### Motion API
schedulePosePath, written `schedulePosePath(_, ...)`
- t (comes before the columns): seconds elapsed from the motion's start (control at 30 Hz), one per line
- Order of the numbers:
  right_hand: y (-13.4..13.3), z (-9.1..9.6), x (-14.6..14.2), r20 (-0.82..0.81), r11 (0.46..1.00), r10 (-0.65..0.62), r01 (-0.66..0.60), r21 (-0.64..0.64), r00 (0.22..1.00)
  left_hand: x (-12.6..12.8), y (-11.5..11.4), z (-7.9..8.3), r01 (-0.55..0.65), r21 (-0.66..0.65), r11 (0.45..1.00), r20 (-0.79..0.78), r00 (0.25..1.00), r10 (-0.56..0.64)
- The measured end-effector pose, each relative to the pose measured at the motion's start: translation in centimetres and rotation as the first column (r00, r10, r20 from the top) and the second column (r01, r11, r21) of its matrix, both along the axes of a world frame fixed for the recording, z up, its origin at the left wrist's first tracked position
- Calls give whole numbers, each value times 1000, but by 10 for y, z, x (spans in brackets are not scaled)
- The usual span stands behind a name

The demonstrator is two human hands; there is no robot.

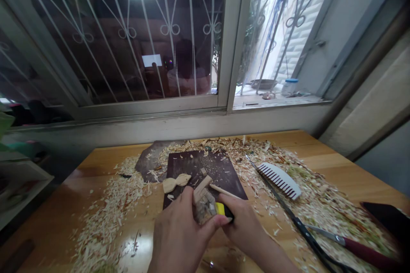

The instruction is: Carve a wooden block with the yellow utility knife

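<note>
- Wood-topped table fills the near half of the scene; a barred sliding window runs along its far edge.
- Pale wood shavings lie over most of the table, thickest at far centre and along the right side, with a loose band at near left.
- Dark brown rectangular cutting mat lies at table centre, dusted with chips; its near edge runs under both hands.
- Left hand is at near centre, fingers wrapped around a rough pale wood block, thumb stretched right to touch the tool.
- Right hand is just right of the left hand, clenched on a yellow-and-black handled tool. The blade is hidden, so the tool type can't be told.
- The wood block sits between the two hands, raised over the mat's near edge and tilted, top end pointing far-right.
- Long black slim tool lies diagonally on the shavings, right of the hands.
- Red-handled metal tool lies at near right, its tip touching or crossing the long black slim tool.
- White comb-shaped piece lies right of the mat, teeth pointing near-left.
- Bow-shaped carved wood piece lies on the mat's left edge, just beyond the left hand.
- Thin wooden stick lies on the mat just beyond the right hand.
</note>
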State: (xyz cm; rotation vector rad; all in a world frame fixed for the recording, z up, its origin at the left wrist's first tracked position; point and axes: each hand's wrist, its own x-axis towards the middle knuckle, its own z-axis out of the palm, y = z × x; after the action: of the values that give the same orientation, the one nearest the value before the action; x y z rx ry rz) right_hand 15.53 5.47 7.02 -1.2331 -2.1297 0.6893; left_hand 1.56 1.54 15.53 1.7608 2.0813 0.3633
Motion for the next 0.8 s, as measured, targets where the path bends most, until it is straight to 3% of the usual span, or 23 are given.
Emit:
schedulePosePath(0.13, -6, 0, -2, -171, 955, 174, -209, -212, 970, 0, 1, -5, 80, -19, 997, 254, 965, -73)
schedulePosePath(0.23, -10, 0, -2, -191, 940, 156, -205, -271, 969, -2, 2, -8, 88, -5, 996, 343, 936, -81)
schedulePosePath(0.37, -10, 9, 3, -97, 959, 145, -164, -231, 985, -5, 4, -7, 79, -24, 997, 331, 941, -67)
schedulePosePath(0.57, -6, 24, 15, 124, 995, 96, -90, -51, 988, -7, 3, 1, 31, -12, 999, 195, 980, -28)
schedulePosePath(0.8, -7, 32, 17, 196, 998, 55, -57, 8, 979, -5, 0, 5, 35, 12, 999, 116, 993, -36)
